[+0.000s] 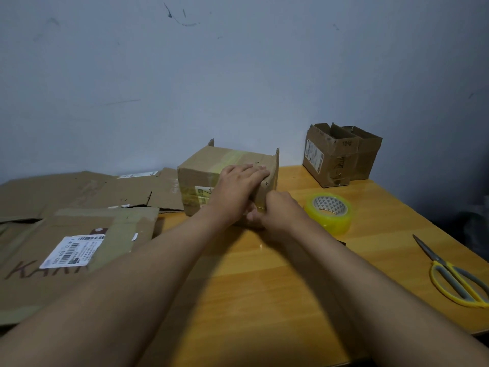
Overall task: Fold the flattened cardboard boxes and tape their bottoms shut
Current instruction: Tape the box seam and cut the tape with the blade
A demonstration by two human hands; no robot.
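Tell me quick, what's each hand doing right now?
Left hand: open, fingers flat, pressing on the cardboard box.
Right hand: at the box's near corner; grip cannot be told.

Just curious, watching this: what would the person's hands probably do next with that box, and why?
Probably smooth the tape down along the box: the left hand presses flat on it, the right hand works at its near edge, and the tape roll lies set aside.

box [211, 168] sits mid-bench [251, 274], flat cardboard [66, 247] to its left, tape roll [329, 211] and scissors [455, 274] right, another open box [338, 157] behind those.
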